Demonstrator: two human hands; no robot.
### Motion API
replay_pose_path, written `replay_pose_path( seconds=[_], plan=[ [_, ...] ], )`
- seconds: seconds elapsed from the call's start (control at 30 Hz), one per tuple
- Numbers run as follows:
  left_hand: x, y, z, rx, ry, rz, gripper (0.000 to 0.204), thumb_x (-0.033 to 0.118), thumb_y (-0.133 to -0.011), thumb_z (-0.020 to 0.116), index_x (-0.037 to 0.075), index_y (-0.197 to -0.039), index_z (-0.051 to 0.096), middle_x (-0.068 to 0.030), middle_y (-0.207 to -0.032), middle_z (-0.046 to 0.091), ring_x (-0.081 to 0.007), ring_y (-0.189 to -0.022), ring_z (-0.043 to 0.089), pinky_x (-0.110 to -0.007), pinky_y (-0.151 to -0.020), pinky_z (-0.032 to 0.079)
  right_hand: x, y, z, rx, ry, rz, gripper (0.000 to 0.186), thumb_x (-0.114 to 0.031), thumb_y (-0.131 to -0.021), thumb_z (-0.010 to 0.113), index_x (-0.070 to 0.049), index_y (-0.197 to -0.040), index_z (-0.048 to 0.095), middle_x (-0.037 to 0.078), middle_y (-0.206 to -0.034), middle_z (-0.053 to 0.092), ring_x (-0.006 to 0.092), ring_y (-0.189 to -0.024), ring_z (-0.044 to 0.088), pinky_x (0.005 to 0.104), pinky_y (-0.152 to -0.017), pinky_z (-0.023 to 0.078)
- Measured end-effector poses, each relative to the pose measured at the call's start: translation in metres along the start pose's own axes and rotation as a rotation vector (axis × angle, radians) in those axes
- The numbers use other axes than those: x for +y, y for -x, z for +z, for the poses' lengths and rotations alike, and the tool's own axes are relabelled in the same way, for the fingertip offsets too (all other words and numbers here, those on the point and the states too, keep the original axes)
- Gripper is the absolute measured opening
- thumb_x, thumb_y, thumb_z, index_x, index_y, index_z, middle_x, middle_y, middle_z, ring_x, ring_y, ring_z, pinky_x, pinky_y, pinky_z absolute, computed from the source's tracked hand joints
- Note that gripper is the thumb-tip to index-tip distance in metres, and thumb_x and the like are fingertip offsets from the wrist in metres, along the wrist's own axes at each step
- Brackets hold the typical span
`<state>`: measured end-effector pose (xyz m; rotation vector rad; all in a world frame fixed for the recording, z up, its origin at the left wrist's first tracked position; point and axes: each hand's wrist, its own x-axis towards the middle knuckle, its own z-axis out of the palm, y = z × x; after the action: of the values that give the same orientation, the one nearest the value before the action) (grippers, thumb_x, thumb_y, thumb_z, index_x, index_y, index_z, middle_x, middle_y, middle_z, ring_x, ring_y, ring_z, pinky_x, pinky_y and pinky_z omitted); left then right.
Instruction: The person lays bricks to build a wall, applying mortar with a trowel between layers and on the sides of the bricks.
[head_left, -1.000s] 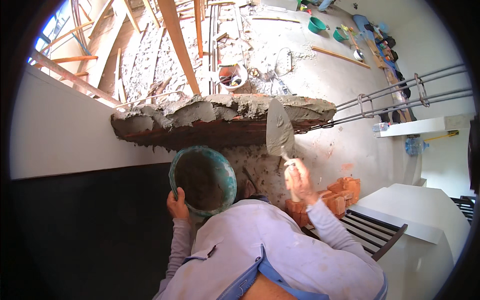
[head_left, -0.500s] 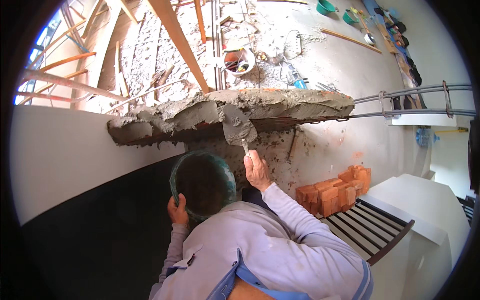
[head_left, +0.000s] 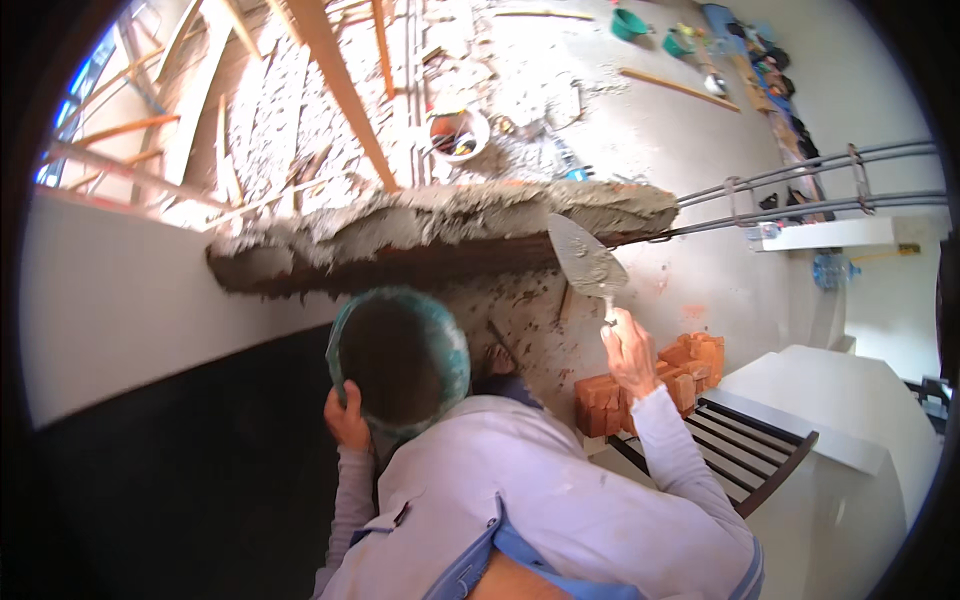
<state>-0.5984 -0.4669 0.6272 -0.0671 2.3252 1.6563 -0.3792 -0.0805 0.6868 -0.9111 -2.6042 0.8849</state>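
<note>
My left hand (head_left: 349,412) is closed on the left rim of a round teal tub (head_left: 455,355) with dark, wet-looking material in its bottom. In my right hand (head_left: 630,352) is a trowel (head_left: 585,255) by its handle, its blade smeared with grey mortar and held near the right part of a wall top. That brick wall top (head_left: 360,235) runs across in front of me, covered in thick, uneven grey mortar; whether the blade touches it I cannot tell. A bare foot (head_left: 500,360) shows just right of the tub.
Steel rebar (head_left: 800,205) juts rightward from the wall. Orange bricks (head_left: 650,385) stand beside a dark slatted railing (head_left: 750,455) at lower right. Beyond the wall lie timber props (head_left: 340,80), rubble, a white bucket (head_left: 475,135) and green tubs (head_left: 628,28). A white wall (head_left: 120,290) borders the left.
My right hand and trowel moved left against the mortar half a second ago, then back to the right, away from the middle of the wall top. My left hand stays on the tub.
</note>
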Motion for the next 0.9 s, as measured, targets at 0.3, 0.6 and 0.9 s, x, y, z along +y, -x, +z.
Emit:
replay_pose_path(
  seconds=[0.3,0.6,0.9],
  plan=[
    [0.066,0.052,0.023,-0.139,0.015,0.020,0.037,0.032,-0.099,0.061,0.005,-0.075,0.051,0.0054,-0.067,0.040,-0.0066,-0.065,0.035,-0.028,-0.055,0.032,-0.076,0.002,0.051,-0.465,0.341,-0.546,0.018,-0.015,-0.087,0.060,-0.002,-0.098,0.055,0.015,-0.088,0.055,0.0327,-0.072,0.064,0.0425,-0.065,0.054],
    [0.082,0.115,0.055,-0.146,-0.104,0.137,0.042,0.032,-0.097,0.063,0.006,-0.070,0.043,0.0033,-0.063,0.035,-0.0081,-0.061,0.033,-0.029,-0.052,0.030,-0.066,0.015,0.016,-1.143,0.289,-0.614,0.019,-0.012,-0.082,0.054,0.005,-0.077,0.062,0.024,-0.077,0.067,0.0382,-0.076,0.069,0.0453,-0.070,0.055],
    [0.079,0.151,0.062,-0.088,-0.074,0.136,0.038,0.030,-0.099,0.060,0.007,-0.072,0.046,0.0062,-0.067,0.038,-0.0057,-0.065,0.033,-0.026,-0.055,0.028,-0.072,0.020,0.014,-1.466,0.093,-0.482,0.033,-0.027,-0.094,0.048,0.004,-0.088,0.059,0.023,-0.079,0.065,0.0354,-0.074,0.066,0.0424,-0.072,0.052]
  ],
)
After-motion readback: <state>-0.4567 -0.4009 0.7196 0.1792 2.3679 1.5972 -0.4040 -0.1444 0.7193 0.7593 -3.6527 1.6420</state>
